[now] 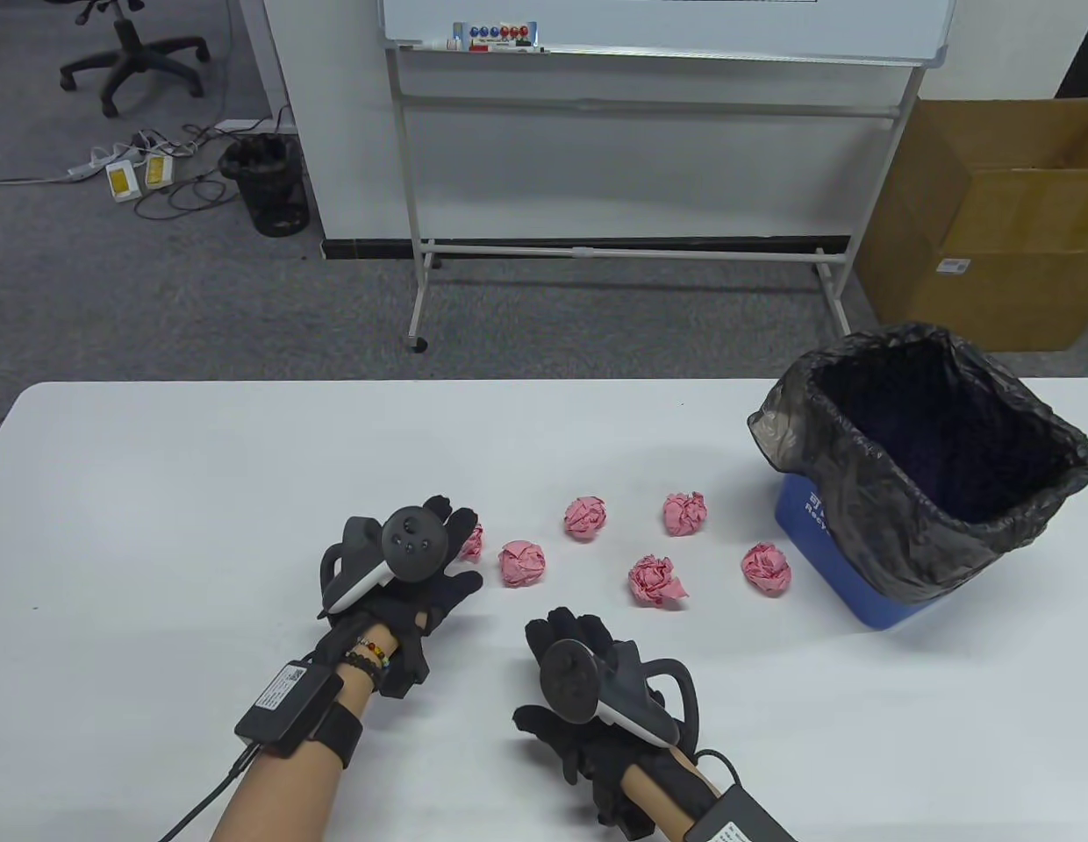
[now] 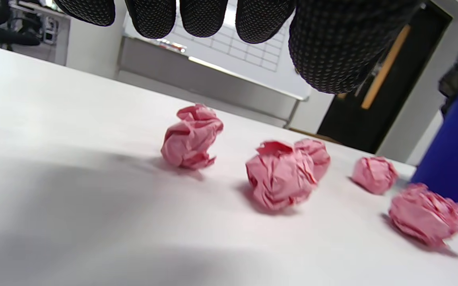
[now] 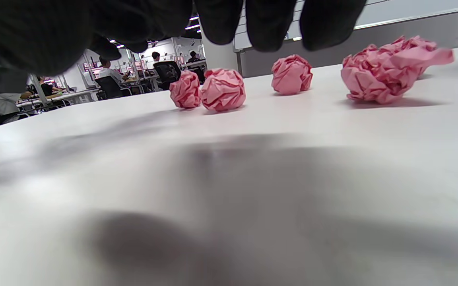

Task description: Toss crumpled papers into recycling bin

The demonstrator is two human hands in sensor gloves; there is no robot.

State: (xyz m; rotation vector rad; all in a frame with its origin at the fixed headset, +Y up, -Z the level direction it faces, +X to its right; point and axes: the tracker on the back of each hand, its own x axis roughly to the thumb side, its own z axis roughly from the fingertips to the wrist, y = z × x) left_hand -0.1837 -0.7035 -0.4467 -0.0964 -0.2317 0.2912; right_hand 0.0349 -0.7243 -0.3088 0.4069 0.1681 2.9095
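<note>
A white table (image 1: 202, 491) fills the lower frame; behind it lie grey carpet, a whiteboard stand (image 1: 623, 158) and a cardboard box (image 1: 1000, 228) at upper right. Six pink crumpled papers (image 1: 521, 563) sit mid-table, left of the blue recycling bin (image 1: 825, 561) with its black liner. The left hand (image 1: 412, 561) and the right hand (image 1: 588, 684) hover with relaxed fingers, holding nothing.

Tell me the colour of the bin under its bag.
Blue: the bin shows below its black bag, best in the table view.
</note>
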